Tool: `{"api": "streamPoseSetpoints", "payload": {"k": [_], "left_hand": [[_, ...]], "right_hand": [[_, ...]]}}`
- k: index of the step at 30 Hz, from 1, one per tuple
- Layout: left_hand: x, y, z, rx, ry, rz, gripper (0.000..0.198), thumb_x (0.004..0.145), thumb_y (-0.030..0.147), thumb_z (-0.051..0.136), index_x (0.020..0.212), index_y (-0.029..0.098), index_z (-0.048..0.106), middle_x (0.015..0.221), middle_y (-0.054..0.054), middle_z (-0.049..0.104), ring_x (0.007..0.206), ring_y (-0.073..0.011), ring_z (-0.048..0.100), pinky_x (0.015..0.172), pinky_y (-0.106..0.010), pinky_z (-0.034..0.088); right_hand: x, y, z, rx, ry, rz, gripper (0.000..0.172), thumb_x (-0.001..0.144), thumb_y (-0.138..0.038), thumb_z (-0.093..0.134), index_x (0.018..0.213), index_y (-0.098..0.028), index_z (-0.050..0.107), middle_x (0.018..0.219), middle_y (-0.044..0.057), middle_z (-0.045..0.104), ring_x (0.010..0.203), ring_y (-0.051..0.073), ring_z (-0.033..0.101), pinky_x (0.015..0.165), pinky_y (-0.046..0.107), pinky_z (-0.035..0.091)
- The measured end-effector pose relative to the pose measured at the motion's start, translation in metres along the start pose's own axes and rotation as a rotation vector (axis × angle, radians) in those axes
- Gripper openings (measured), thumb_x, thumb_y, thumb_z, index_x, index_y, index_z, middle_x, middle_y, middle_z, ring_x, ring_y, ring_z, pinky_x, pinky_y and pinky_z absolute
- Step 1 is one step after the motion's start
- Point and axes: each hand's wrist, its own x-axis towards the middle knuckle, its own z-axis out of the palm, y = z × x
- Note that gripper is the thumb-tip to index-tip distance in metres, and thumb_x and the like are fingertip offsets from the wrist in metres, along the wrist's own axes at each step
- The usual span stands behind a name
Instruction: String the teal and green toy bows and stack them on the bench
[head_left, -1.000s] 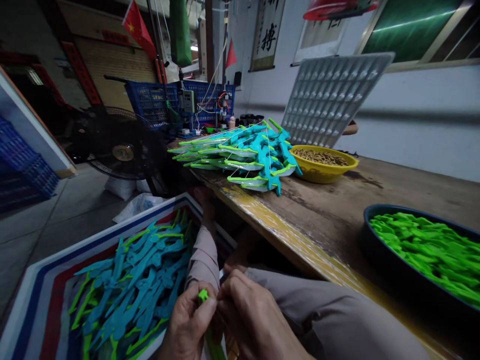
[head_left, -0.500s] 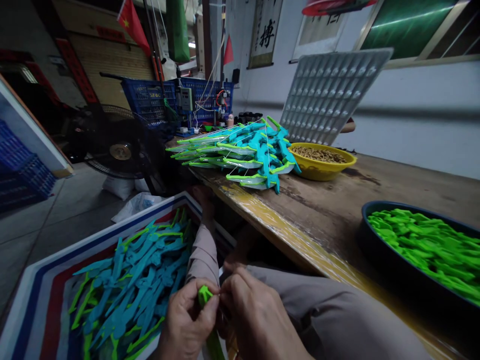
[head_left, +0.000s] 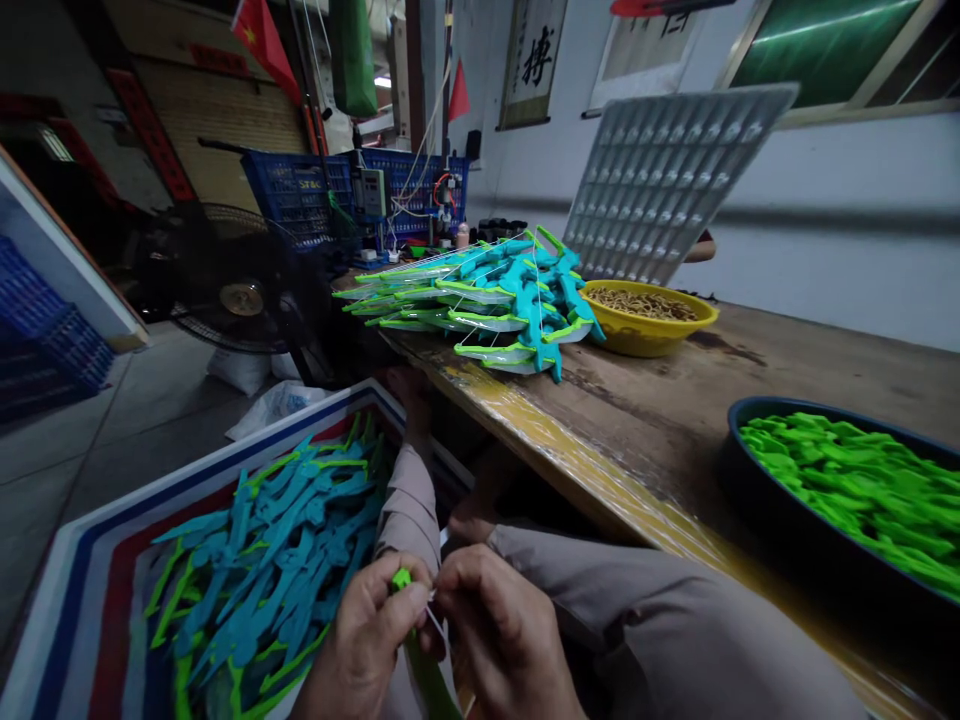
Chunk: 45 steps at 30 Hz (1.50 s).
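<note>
My left hand (head_left: 375,625) is closed around the end of a bright green plastic toy bow limb (head_left: 401,579), whose tip pokes up between thumb and fingers. A longer green part runs down below that hand, blurred and partly hidden. Close beside it, my right hand (head_left: 502,630) pinches a thin white string (head_left: 436,620), which stretches across to the left thumb. To the left, a striped bin (head_left: 105,610) holds a heap of turquoise and green toy bow parts (head_left: 277,550). On the table lies a pile of strung toy bows (head_left: 487,300).
The wooden table (head_left: 630,410) has a plastic-wrapped edge beside my leg. On it stand a yellow bowl (head_left: 645,340) of small tan pieces and a dark tub (head_left: 731,450) of green parts. Behind are a leaning grey tray (head_left: 675,180), blue crates (head_left: 300,200) and a fan (head_left: 232,290).
A white string now shows between my two hands. The green tip sits a little lower in my left grip, and my right hand has shifted slightly. The view has tilted slightly.
</note>
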Motion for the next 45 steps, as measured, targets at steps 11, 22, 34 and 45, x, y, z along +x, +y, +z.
{"api": "streamPoseSetpoints", "payload": {"k": [11,22,34,45], "left_hand": [[0.004,0.007,0.0,-0.07,-0.077,-0.029,0.034,0.075,0.047,0.075,0.068,0.018,0.059,0.061,0.003,0.045,0.058,-0.0122,0.042,0.058,-0.023,0.038],[0.001,0.007,0.006,-0.074,-0.001,-0.011,0.038,0.073,0.048,0.077,0.065,0.018,0.055,0.063,0.003,0.044,0.062,-0.0128,0.043,0.06,-0.024,0.041],[0.001,0.0,0.0,-0.057,-0.006,0.009,0.034,0.08,0.045,0.073,0.069,0.018,0.056,0.067,0.003,0.042,0.064,-0.0128,0.038,0.062,-0.024,0.038],[0.007,-0.006,-0.001,-0.082,0.003,-0.005,0.036,0.079,0.046,0.074,0.07,0.017,0.055,0.067,0.003,0.042,0.064,-0.0123,0.037,0.058,-0.024,0.035]], "right_hand": [[0.005,0.007,0.005,0.052,0.027,-0.043,0.018,0.103,-0.015,0.045,0.089,-0.02,0.055,0.078,0.003,0.059,0.07,0.014,0.057,0.064,0.023,0.046],[0.009,-0.008,0.001,-0.192,0.024,-0.157,0.017,0.101,-0.01,0.042,0.089,-0.019,0.05,0.073,0.003,0.056,0.062,0.014,0.054,0.058,0.022,0.046],[0.013,-0.002,-0.006,-0.221,-0.064,-0.281,0.02,0.106,-0.014,0.041,0.096,-0.016,0.059,0.077,0.007,0.063,0.066,0.015,0.058,0.058,0.022,0.051],[0.027,-0.006,-0.033,-0.392,-0.375,-0.472,0.034,0.107,-0.01,0.028,0.119,-0.003,0.058,0.1,0.019,0.071,0.092,0.024,0.066,0.081,0.038,0.061]]}}
